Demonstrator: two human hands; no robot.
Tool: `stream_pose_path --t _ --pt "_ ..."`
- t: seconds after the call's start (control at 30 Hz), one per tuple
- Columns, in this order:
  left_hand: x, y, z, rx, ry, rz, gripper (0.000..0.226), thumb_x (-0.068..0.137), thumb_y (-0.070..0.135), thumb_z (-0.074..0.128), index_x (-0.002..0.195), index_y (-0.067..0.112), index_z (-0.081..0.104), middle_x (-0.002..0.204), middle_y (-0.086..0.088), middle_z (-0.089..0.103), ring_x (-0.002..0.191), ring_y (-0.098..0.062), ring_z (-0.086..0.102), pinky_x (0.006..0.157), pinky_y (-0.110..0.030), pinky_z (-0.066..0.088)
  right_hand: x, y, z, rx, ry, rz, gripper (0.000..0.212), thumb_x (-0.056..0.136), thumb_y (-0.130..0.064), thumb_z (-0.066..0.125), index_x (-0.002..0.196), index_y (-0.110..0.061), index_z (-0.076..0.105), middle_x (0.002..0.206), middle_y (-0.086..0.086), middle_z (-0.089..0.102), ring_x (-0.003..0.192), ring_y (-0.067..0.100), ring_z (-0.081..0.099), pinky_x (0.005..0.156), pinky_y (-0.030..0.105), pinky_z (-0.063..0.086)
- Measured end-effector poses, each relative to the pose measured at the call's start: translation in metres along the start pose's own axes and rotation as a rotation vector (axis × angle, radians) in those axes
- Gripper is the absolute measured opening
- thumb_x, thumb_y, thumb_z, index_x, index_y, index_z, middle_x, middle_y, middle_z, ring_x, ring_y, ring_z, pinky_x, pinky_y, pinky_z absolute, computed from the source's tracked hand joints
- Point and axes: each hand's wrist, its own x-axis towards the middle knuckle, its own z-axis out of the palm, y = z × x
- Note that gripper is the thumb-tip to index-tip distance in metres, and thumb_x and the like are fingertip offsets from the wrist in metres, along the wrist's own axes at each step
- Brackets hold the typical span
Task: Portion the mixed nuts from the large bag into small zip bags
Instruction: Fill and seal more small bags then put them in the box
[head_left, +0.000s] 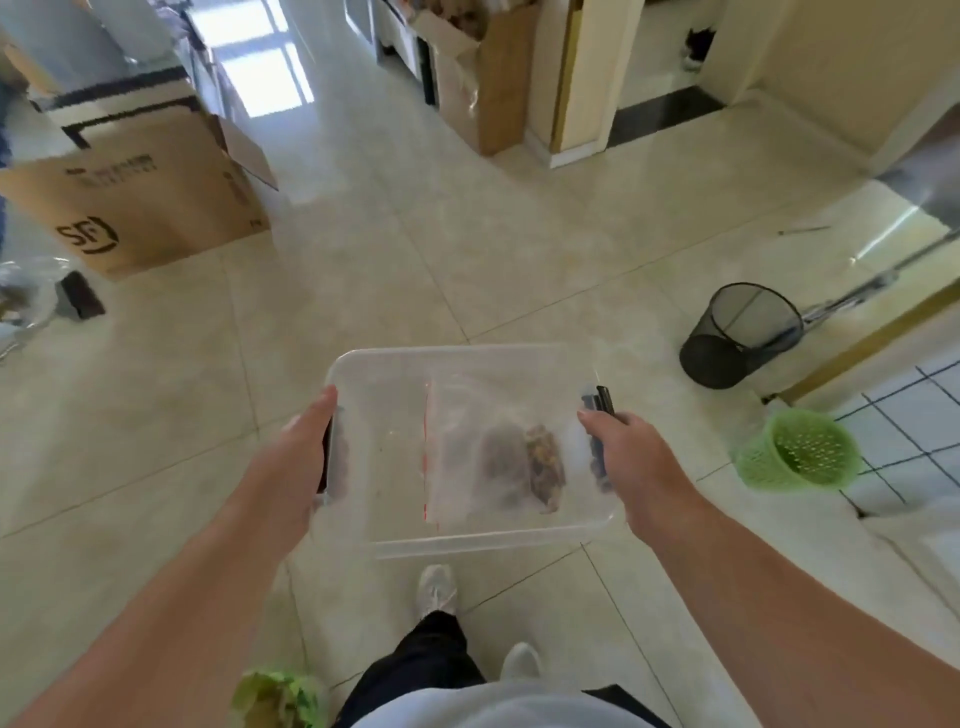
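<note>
I carry a clear plastic container (395, 364) above the tiled floor, in front of my body. My left hand (298, 457) grips its left side with the thumb over the rim. On the opposite side, my right hand (623, 457) grips the edge at a dark handle clip. Inside lies a small zip bag (467, 415) with a red seal line, holding a portion of brown mixed nuts (524, 462). No large bag of nuts can be made out.
A cardboard box (150, 208) stands at the left, more boxes (483, 67) at the back. To the right stand a black mesh bin (737, 338) and a green plastic basket (800, 457). My feet (436, 592) are on pale floor tiles.
</note>
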Motion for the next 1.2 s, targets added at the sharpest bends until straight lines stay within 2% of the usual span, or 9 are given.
stream_pose_path --t 0.23,0.4,0.57,0.63,0.73,0.83,0.93,1.1,1.2 --pt "0.090 0.056 0.121 0.180 -0.216 -0.023 0.049 0.096 0.062 0.057 0.060 0.035 0.078 0.056 0.007 0.067 0.042 -0.010 0.062 0.038 -0.019 0.045 0.048 -0.007 -0.063 0.136 0.281 0.101 0.043 0.070 -0.057 0.059 0.088 -0.019 0.063 0.078 0.004 0.058 0.073 0.024 0.057 0.068 0.040 0.042" --pt "0.155 0.103 0.209 0.345 -0.353 -0.038 0.043 0.059 0.073 0.070 0.065 0.032 0.079 0.064 0.006 0.066 0.048 -0.013 0.061 0.052 -0.029 0.045 0.079 -0.022 -0.091 0.228 0.500 0.153 0.040 0.069 -0.056 0.058 0.090 -0.023 0.063 0.078 0.003 0.059 0.073 0.026 0.058 0.066 0.039 0.042" --pt "0.191 0.144 0.294 0.562 -0.569 0.018 0.047 0.053 0.078 0.061 0.053 0.033 0.074 0.060 0.002 0.057 0.048 -0.017 0.051 0.059 -0.033 0.038 0.095 -0.031 -0.111 0.389 0.656 0.241 0.043 0.073 -0.052 0.061 0.092 -0.013 0.063 0.075 0.004 0.055 0.068 0.024 0.052 0.064 0.039 0.038" --pt "0.202 0.153 0.325 0.650 -0.605 0.045 0.057 0.051 0.080 0.060 0.060 0.025 0.074 0.068 -0.004 0.060 0.061 -0.022 0.056 0.069 -0.038 0.042 0.099 -0.030 -0.118 0.462 0.714 0.244 0.033 0.080 -0.046 0.064 0.087 -0.014 0.060 0.075 0.005 0.053 0.066 0.022 0.048 0.061 0.037 0.036" --pt "0.208 0.158 0.372 0.736 -0.658 0.061 0.069 0.050 0.083 0.060 0.065 0.018 0.075 0.069 -0.005 0.067 0.067 -0.027 0.060 0.073 -0.040 0.045 0.098 -0.026 -0.131 0.565 0.802 0.251 0.023 0.088 -0.037 0.065 0.086 -0.015 0.058 0.073 0.006 0.051 0.063 0.021 0.045 0.055 0.034 0.034" --pt "0.203 0.154 0.415 0.786 -0.752 0.081 0.054 0.053 0.084 0.059 0.059 0.033 0.078 0.056 0.004 0.068 0.062 -0.027 0.059 0.071 -0.038 0.045 0.091 -0.017 -0.148 0.621 0.871 0.263 0.022 0.088 -0.035 0.065 0.084 -0.015 0.057 0.073 0.007 0.049 0.064 0.023 0.043 0.056 0.036 0.032" --pt "0.191 0.143 0.456 0.830 -0.828 0.080 0.054 0.055 0.083 0.060 0.055 0.032 0.076 0.057 0.004 0.068 0.063 -0.027 0.059 0.075 -0.041 0.043 0.083 -0.008 -0.174 0.664 0.945 0.278 0.023 0.082 -0.039 0.066 0.082 -0.016 0.058 0.070 0.005 0.049 0.061 0.022 0.043 0.056 0.036 0.033" --pt "0.159 0.123 0.527 0.863 -0.901 0.115 0.051 0.059 0.082 0.061 0.058 0.033 0.078 0.061 0.003 0.071 0.060 -0.025 0.064 0.065 -0.036 0.048 0.069 0.011 -0.226 0.746 1.020 0.281 0.027 0.072 -0.044 0.065 0.080 -0.019 0.058 0.065 0.002 0.048 0.057 0.020 0.043 0.056 0.036 0.033" --pt "0.136 0.113 0.571 0.907 -0.953 0.136 0.052 0.060 0.084 0.059 0.062 0.035 0.079 0.065 0.003 0.074 0.063 -0.024 0.067 0.071 -0.039 0.051 0.062 0.022 -0.264 0.770 1.058 0.271 0.025 0.076 -0.040 0.065 0.079 -0.018 0.055 0.062 0.002 0.046 0.055 0.020 0.041 0.055 0.036 0.032"
